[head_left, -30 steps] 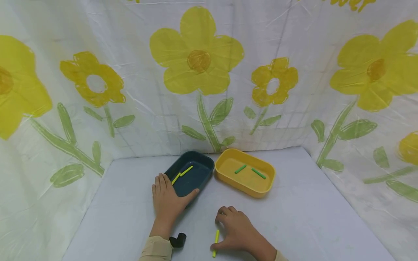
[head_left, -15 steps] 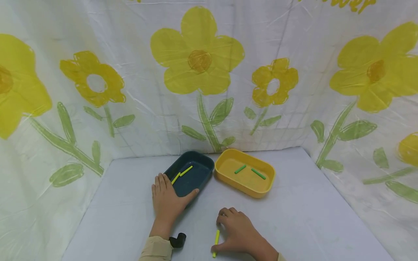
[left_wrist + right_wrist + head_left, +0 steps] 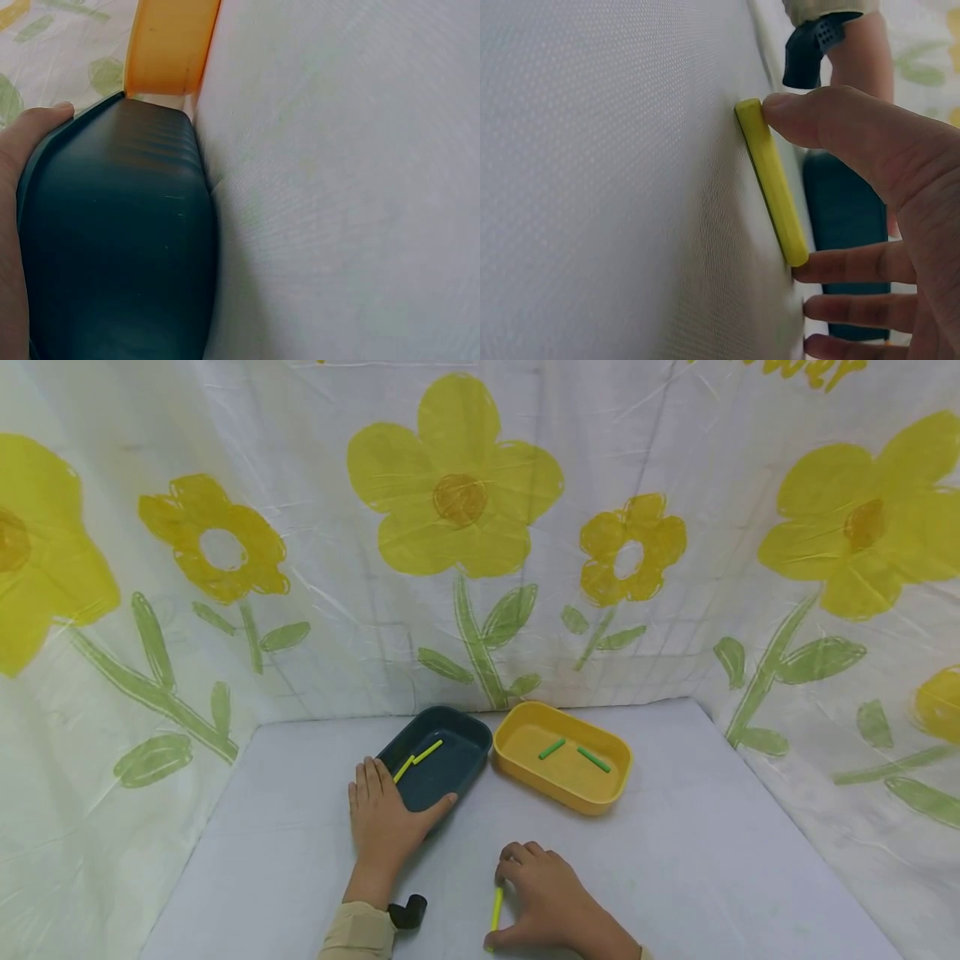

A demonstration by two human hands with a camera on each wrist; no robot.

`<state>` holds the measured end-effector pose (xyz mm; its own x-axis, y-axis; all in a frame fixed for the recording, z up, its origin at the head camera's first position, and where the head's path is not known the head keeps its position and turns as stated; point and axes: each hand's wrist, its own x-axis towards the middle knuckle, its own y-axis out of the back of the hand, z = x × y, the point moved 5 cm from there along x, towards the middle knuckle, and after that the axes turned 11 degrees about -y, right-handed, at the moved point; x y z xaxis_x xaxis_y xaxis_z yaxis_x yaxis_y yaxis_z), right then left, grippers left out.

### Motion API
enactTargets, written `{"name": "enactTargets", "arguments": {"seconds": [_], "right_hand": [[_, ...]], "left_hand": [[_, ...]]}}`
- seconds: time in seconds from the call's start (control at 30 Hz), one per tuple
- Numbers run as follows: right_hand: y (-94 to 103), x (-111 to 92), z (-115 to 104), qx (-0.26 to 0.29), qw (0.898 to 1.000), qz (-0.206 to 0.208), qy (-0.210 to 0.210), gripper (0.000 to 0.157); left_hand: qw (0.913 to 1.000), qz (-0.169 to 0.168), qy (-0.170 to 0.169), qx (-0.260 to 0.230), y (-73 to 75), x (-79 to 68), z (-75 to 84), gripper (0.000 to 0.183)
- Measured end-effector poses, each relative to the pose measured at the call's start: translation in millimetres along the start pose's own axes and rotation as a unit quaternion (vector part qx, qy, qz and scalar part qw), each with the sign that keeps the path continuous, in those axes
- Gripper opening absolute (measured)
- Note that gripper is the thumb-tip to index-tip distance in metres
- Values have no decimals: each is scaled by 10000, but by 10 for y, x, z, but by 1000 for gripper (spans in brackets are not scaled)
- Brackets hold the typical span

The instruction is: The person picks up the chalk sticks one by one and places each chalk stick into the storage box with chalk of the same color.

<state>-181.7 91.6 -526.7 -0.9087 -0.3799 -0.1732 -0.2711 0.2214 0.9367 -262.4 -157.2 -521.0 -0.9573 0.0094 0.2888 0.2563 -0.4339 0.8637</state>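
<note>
My right hand (image 3: 543,893) pinches a short yellow stick (image 3: 497,908) end to end on the white table. In the right wrist view the thumb presses near one end of that yellow stick (image 3: 771,180), and the index fingertip meets the other. My left hand (image 3: 386,817) rests over the near end of a dark teal tray (image 3: 461,768), fingers straight along its left rim and thumb over the right rim. Two yellow sticks (image 3: 427,752) lie inside this tray, one partly hidden by the left fingers. From the left wrist, the tray's outer wall (image 3: 120,225) fills much of the view.
A yellow tray (image 3: 562,789) holding two green sticks (image 3: 594,759) stands to the right of the teal one, close to its corner. Behind both hangs a flower-printed curtain (image 3: 330,668). A black wrist device (image 3: 408,912) juts from my left cuff.
My right index finger and thumb have closed in on the ends of the yellow stick. The left hand and both trays keep their places.
</note>
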Motion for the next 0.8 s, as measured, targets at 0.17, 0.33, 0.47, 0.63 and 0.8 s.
{"name": "enactTargets", "arguments": {"seconds": [0.17,0.33,0.47,0.63,0.8], "right_hand": [[-2,-20,-4,49,10000,18,37,65],[5,-33,-9,140,9999,13,76,66],[8,-42,-15,129,9998,11,122,69],[14,-59,-29,69,9995,138,271,68],[24,-68,-38,111,9993,196,293,65]], "left_hand": [[10000,38,-18,-34,12,-2,11,155],[9999,110,-25,-7,21,6,21,153],[9999,106,-34,5,30,8,31,152],[10000,28,-39,57,28,3,31,153],[10000,-30,-37,57,32,3,31,154]]}}
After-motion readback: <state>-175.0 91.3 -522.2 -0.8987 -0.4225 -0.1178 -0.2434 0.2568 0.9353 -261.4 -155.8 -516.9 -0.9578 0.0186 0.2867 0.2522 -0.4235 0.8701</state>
